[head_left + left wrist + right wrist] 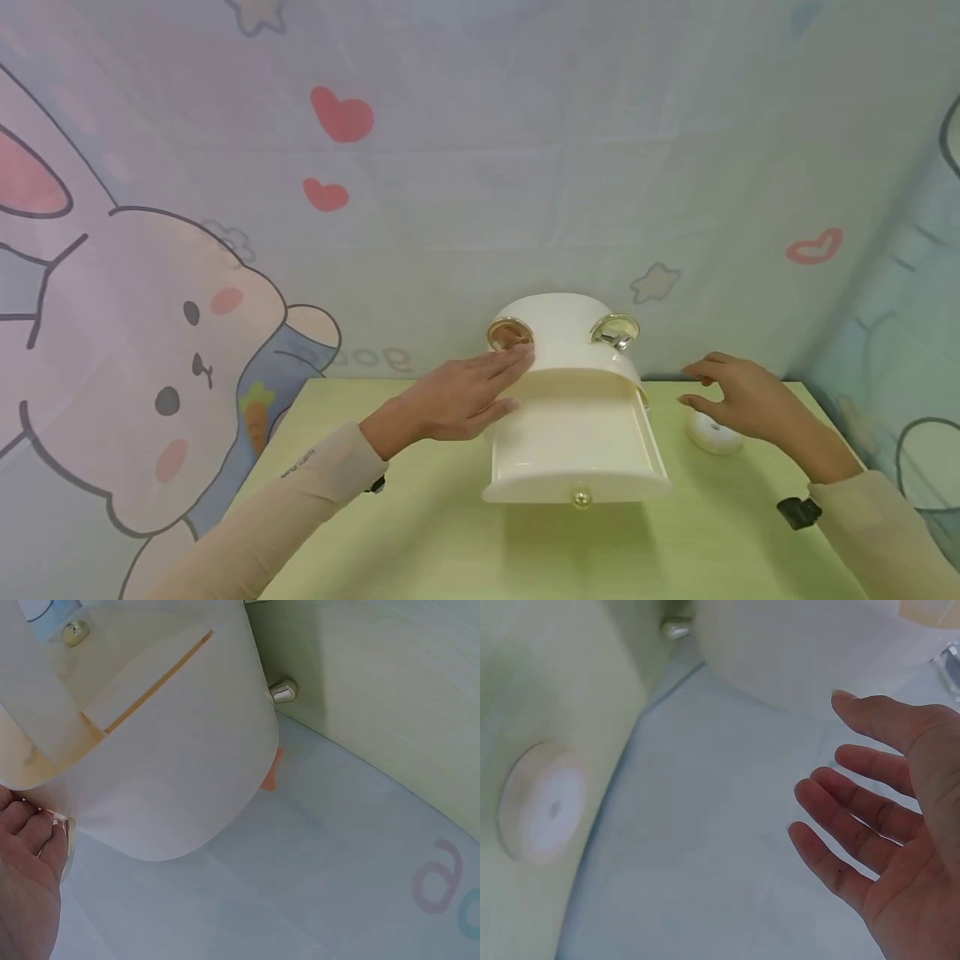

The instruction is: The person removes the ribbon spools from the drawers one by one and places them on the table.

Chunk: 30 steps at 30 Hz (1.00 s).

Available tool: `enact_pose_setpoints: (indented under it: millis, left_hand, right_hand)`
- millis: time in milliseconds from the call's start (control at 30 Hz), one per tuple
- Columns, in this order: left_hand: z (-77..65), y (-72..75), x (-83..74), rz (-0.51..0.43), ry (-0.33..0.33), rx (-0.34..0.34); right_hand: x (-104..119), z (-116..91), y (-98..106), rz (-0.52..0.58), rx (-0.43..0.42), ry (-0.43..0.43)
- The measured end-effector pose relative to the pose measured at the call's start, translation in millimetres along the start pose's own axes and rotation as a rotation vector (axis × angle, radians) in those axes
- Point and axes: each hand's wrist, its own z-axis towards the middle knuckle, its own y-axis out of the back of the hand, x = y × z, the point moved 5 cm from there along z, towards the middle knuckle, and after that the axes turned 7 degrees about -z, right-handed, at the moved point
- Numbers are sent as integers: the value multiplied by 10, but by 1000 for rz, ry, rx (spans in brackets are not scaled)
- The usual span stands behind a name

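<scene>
A cream storage box [561, 333] shaped like an alarm clock, with two gold bells, stands at the back of the table. Its drawer [573, 442] is pulled out toward me, and a small gold knob [581, 497] sits on the drawer front. My left hand [457, 396] rests against the box's upper left side, fingertips beside the left bell [510, 332]. Raised to the right of the box, my right hand [907, 817] has spread, relaxed fingers and holds nothing. Below it lies a round white roll [544, 802] with a small centre hole.
The pale green table [420, 533] ends at a printed fabric backdrop [480, 208] close behind the box. Another fabric side [900, 333] rises along the right. In the left wrist view, a gold foot [283, 691] shows under the box.
</scene>
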Motion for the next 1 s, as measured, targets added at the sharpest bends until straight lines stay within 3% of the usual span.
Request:
enact_pose_setpoints:
  millis: [600, 1000]
  left_hand:
    - [-8, -18, 9, -24, 15, 2]
    - [-9, 4, -12, -1, 3, 3]
  right_hand:
    - [613, -9, 450, -33, -294, 133]
    - [1055, -146, 728, 25, -512, 300]
